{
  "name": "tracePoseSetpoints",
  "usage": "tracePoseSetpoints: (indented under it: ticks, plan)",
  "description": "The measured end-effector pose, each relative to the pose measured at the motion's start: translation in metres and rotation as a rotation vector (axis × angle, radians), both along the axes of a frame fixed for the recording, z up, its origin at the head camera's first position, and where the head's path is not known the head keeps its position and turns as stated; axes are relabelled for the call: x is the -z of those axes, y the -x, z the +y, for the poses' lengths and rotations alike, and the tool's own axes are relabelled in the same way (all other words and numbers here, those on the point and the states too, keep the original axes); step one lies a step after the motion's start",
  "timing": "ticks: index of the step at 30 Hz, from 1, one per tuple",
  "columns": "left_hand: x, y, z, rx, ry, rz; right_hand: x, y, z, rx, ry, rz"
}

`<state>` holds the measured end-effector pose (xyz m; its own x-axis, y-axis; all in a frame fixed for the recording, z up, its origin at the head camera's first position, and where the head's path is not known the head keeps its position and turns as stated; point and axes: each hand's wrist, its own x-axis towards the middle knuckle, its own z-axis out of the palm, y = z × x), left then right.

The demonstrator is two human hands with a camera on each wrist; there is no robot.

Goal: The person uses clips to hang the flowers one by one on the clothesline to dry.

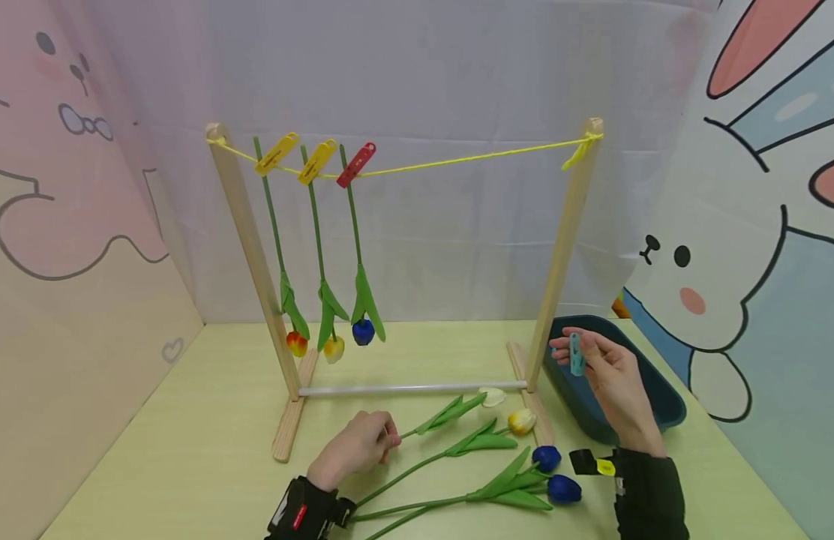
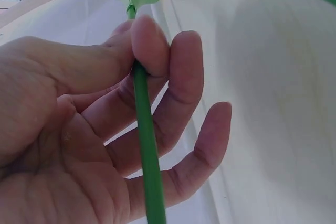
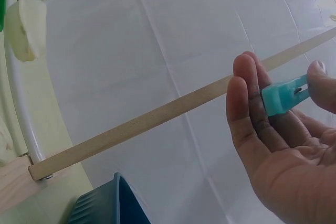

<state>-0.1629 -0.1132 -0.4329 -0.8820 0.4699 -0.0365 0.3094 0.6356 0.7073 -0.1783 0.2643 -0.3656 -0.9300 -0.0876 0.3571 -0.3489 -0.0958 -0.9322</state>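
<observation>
My left hand (image 1: 359, 446) rests low on the worktop (image 1: 187, 450), its fingers (image 2: 157, 51) curled round the green stem (image 2: 147, 145) of the white tulip (image 1: 493, 396); thumb and forefinger pinch the stem, which runs on past my palm. The stem leads away to the right of these fingers, its bloom lying just before the white rail (image 1: 410, 388) of the wooden rack (image 1: 251, 247). Up and beyond my left fingers, three tulips hang head down from the yellow string (image 1: 457, 159): two held by yellow pegs (image 1: 277, 154) and one by a red peg (image 1: 355, 165). Between my two hands lie more tulips on the worktop, a yellow tulip (image 1: 521, 421) nearer the rack foot and two blue tulips (image 1: 555, 472) closer to my right wrist. My right hand (image 1: 609, 379) is raised over the near rim of the dark blue tub (image 1: 660, 401), just right of the rack's right post (image 1: 565, 240). Its fingers (image 3: 247, 108) are clamped on a teal peg (image 3: 281, 94), pinched between thumb and forefinger and standing upright; the other fingers are loosely bent behind it
</observation>
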Motion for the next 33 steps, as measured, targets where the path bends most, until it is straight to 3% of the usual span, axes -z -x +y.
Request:
tracePoseSetpoints:
  ticks: [9, 14, 25, 33]
  plan:
    - [-0.005, -0.002, 0.004, -0.106, 0.102, 0.345, -0.001, 0.000, 0.001, 0.021, -0.021, -0.001]
    - [-0.008, -0.004, 0.007, -0.182, 0.153, 0.489, 0.000, -0.002, 0.000, 0.082, -0.040, -0.010]
    - [-0.013, -0.006, 0.009, -0.253, 0.160, 0.590, 0.001, -0.002, -0.002, 0.260, -0.045, -0.022]
    - [-0.013, -0.006, 0.008, -0.296, 0.143, 0.618, 0.000, -0.002, -0.004, 0.279, 0.012, 0.021]
